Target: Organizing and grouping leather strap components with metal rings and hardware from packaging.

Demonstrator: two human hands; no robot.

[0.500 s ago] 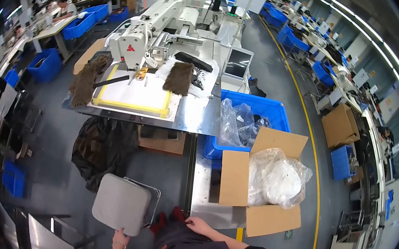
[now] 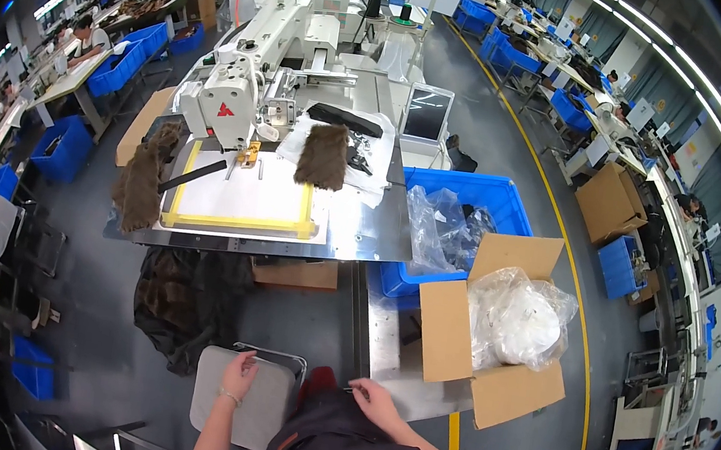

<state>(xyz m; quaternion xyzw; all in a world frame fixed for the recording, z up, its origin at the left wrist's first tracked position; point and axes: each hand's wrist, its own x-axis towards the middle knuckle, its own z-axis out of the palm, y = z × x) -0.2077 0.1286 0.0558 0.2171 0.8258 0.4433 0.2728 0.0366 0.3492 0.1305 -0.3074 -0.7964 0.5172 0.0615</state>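
Note:
My left hand (image 2: 239,375) is over the grey padded seat (image 2: 220,405) of a metal-framed chair, its fingers apart near the seat's far edge. Whether it touches the seat I cannot tell. My right hand (image 2: 372,400) is low in front of me, close to the metal shelf (image 2: 391,346). Its fingers are loosely bent and apart, and nothing shows in them. Ahead stands a white sewing machine (image 2: 230,102) above a white sheet edged with yellow tape (image 2: 236,222). Pieces of brown fur (image 2: 322,157) and a black strip (image 2: 192,173) lie on its table.
To the right, an open cardboard box (image 2: 446,331) holds a clear plastic bag (image 2: 516,323); behind it is a blue bin (image 2: 512,208) of plastic bags. A dark fur-filled sack (image 2: 178,306) lies under the table. A screen (image 2: 425,113) stands beside the machine. People work at tables farther off.
My left hand has moved forward from the chair seat's near edge to its far part. The seat appears farther right and lower; my right hand appears slightly farther right. The view has shifted.

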